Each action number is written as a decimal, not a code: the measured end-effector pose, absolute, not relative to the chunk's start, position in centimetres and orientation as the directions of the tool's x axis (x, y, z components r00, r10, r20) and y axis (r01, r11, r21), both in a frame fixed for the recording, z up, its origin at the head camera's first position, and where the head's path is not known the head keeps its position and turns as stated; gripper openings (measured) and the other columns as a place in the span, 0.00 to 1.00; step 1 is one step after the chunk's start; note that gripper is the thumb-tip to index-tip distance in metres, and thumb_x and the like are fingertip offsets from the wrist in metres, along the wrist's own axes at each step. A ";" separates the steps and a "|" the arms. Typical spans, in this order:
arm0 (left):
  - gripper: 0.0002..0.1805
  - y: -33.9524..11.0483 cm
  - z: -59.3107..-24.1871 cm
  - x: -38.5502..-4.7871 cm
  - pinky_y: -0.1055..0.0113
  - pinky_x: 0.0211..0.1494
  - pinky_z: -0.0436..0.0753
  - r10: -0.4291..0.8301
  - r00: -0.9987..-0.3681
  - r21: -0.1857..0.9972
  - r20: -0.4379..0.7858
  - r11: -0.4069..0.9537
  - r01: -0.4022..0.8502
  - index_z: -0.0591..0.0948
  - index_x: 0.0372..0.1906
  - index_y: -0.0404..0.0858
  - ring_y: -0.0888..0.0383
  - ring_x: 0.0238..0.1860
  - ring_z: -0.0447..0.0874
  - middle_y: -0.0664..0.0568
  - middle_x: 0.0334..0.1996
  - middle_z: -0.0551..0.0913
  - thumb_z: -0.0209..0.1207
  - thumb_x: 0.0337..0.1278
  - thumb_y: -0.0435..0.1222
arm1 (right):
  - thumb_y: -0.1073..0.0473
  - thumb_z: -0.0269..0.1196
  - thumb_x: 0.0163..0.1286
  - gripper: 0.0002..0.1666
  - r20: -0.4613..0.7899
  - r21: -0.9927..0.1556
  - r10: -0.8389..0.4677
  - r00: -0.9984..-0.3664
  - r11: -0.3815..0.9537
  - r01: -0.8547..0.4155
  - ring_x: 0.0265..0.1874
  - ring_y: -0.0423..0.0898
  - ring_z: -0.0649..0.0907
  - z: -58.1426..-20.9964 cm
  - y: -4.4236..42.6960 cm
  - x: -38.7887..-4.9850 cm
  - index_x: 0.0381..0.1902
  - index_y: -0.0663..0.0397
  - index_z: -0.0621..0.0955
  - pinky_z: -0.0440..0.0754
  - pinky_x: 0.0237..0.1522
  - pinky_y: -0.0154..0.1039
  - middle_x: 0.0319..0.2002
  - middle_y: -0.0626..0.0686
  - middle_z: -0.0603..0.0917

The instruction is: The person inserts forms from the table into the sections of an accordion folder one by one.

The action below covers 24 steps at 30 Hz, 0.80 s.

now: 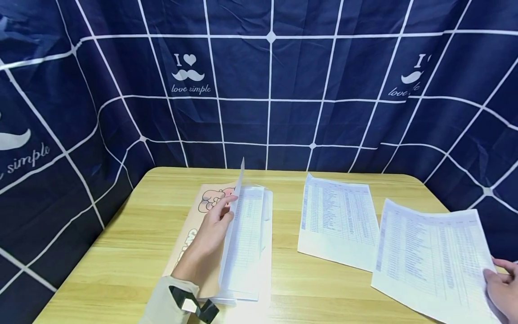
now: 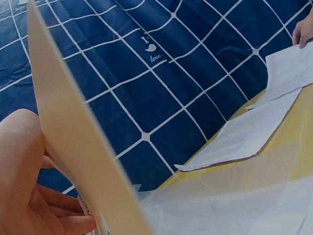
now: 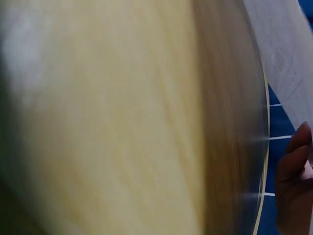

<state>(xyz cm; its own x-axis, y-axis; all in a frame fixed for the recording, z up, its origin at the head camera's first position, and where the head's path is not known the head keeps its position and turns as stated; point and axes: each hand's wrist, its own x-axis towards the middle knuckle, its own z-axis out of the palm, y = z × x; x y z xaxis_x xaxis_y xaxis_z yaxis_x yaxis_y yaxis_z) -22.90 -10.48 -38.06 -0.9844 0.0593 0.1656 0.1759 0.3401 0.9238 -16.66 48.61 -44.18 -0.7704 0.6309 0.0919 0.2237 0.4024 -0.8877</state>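
An opened folder with a peach cover (image 1: 190, 225) lies left of the table's middle, a printed sheet (image 1: 247, 243) inside it. The left hand (image 1: 212, 229) pinches a raised leaf of it; in the left wrist view that hand (image 2: 29, 181) is beside a tan upright panel (image 2: 73, 122). At the right edge the right hand (image 1: 502, 288) pinches the side of a printed sheet (image 1: 433, 261), thumb on top. Another printed sheet (image 1: 340, 220) lies on the table, its right edge meeting the held one. In the right wrist view the right hand (image 3: 296, 191) shows beside white paper (image 3: 281, 54).
The wooden table (image 1: 117, 252) has a rounded edge at the back. A dark blue cloth (image 1: 243, 121) with white lines hangs behind it and at both sides. A black device (image 1: 194, 306) is strapped on the left wrist over a light sleeve (image 1: 166, 301).
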 end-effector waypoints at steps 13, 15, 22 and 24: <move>0.23 -10.5 -38.2 -22.9 0.52 0.56 0.74 0.049 -0.984 0.917 0.174 0.357 0.180 0.70 0.64 0.44 0.45 0.51 0.78 0.37 0.50 0.80 0.46 0.64 0.33 | 0.64 0.45 0.68 0.25 0.008 -0.944 0.682 -0.731 0.246 0.218 0.12 0.24 0.67 -43.6 48.1 -17.0 0.34 0.16 0.64 0.62 0.17 0.21 0.11 0.27 0.68; 0.23 -10.5 -38.2 -23.0 0.52 0.56 0.73 0.050 -0.983 0.915 0.176 0.360 0.182 0.70 0.64 0.44 0.45 0.51 0.78 0.37 0.50 0.80 0.45 0.64 0.33 | 0.65 0.45 0.68 0.24 0.013 -0.955 0.664 -0.748 0.229 0.186 0.12 0.25 0.68 -43.6 48.1 -17.0 0.35 0.17 0.65 0.63 0.16 0.21 0.12 0.26 0.69; 0.24 -10.4 -38.2 -23.0 0.52 0.56 0.74 0.051 -0.983 0.916 0.176 0.358 0.183 0.70 0.64 0.43 0.45 0.51 0.78 0.37 0.51 0.79 0.46 0.63 0.33 | 0.66 0.46 0.68 0.23 -0.010 -0.978 0.657 -0.753 0.151 0.144 0.13 0.25 0.72 -43.4 47.2 -17.4 0.37 0.21 0.66 0.67 0.15 0.22 0.15 0.27 0.73; 0.24 -10.4 -38.1 -22.9 0.52 0.56 0.74 0.052 -0.983 0.916 0.176 0.356 0.183 0.70 0.64 0.43 0.44 0.51 0.78 0.37 0.51 0.79 0.46 0.64 0.33 | 0.67 0.46 0.68 0.23 0.010 -0.976 0.641 -0.767 0.172 0.131 0.13 0.24 0.72 -43.3 46.8 -17.5 0.38 0.22 0.67 0.68 0.16 0.22 0.15 0.26 0.73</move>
<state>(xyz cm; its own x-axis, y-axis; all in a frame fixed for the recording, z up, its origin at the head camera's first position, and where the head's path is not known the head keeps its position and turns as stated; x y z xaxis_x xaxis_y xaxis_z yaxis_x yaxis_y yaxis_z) -22.94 -10.42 -38.14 -0.9829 0.0522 0.1764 0.1834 0.3559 0.9164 -17.47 46.79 -43.34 -0.7671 0.6415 0.0104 0.1309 0.1724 -0.9763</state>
